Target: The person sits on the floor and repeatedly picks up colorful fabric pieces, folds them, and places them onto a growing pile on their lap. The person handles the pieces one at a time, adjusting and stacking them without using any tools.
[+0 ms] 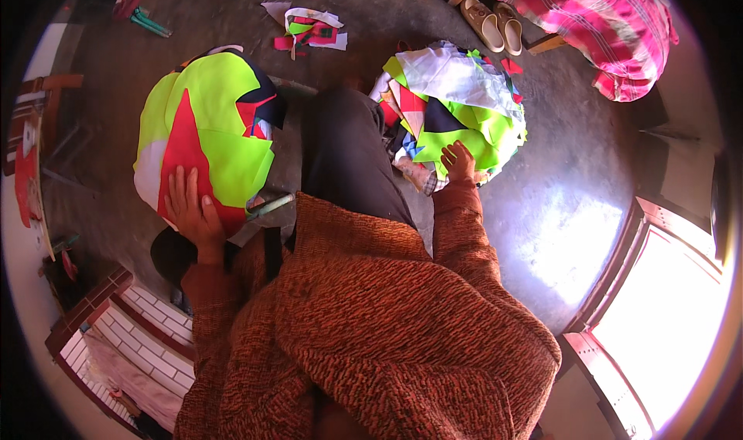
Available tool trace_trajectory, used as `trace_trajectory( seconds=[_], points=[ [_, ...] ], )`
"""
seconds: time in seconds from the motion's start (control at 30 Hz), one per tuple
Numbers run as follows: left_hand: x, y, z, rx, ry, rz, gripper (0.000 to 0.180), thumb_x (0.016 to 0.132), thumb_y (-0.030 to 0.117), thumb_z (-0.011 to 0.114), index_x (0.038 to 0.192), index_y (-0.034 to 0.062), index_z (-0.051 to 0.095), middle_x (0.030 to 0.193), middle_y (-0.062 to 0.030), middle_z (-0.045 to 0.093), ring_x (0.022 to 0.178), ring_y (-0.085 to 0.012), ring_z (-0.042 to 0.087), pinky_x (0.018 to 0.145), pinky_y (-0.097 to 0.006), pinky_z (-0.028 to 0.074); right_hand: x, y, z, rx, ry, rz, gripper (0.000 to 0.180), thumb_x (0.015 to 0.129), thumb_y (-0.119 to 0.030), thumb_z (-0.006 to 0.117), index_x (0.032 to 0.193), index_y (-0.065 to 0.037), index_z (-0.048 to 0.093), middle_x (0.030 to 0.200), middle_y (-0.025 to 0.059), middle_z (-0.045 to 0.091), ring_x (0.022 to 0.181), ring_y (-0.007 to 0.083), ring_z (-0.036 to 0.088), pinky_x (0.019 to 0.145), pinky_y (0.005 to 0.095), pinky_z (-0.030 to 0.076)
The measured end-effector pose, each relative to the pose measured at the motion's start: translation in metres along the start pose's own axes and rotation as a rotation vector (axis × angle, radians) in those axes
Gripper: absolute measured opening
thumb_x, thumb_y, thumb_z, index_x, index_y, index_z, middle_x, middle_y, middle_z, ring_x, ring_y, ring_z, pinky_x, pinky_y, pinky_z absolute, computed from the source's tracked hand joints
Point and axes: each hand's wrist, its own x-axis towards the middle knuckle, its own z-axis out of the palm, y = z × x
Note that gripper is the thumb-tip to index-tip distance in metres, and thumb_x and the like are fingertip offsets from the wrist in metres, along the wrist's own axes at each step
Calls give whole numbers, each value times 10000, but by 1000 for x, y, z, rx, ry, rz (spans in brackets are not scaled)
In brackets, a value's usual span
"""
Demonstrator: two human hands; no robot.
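My left hand (193,212) lies open, fingers stretched over a pointed red fabric piece (186,142) on the left heap. Around that piece spreads neon yellow-green cloth (224,92), with dark and white scraps showing at the heap's edges. To the right, my right hand (458,161) is at the near side of a second heap, its fingers slightly bent and apart over a neon green scrap (437,146). I see nothing held in it. White cloth (449,75) covers the top of this heap, with red, navy and checked scraps below.
Between the heaps are my dark-trousered legs (340,146). A small scatter of scraps (309,31) lies on the grey floor (557,154) ahead. Beige shoes (484,26) sit beside furniture draped in pink plaid cloth (573,10). A bright doorway (658,324) is at the right.
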Motion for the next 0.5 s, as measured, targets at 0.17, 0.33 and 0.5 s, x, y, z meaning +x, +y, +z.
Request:
trace_trajectory(
  seconds=[0.17, 0.33, 0.5],
  points=[
    [1, 1, 2, 10, -8, -15, 482, 898, 335, 314, 1251, 86, 527, 1360, -123, 448, 1280, -333, 378, 1052, -484, 211, 22, -5, 9, 171, 96, -94, 450, 859, -182, 576, 1260, -40, 431, 1111, 117, 510, 951, 300, 588, 727, 392, 494],
    [0, 4, 0, 23, -14, -17, 489, 913, 337, 290, 1248, 74, 529, 1361, -125, 449, 1281, -331, 379, 1052, -473, 218, 45, -13, 3, 332, 122, -97, 347, 886, -233, 569, 1173, -60, 477, 1080, 104, 502, 974, 308, 577, 712, 390, 487],
    [3, 5, 0, 38, -18, 4, 476, 905, 305, 303, 1240, 52, 527, 1344, -145, 459, 1265, -351, 392, 1056, -468, 226, 70, -14, 0, 321, 31, -100, 271, 905, -202, 554, 1076, -2, 487, 996, 103, 508, 986, 325, 582, 683, 378, 534]
  ],
)
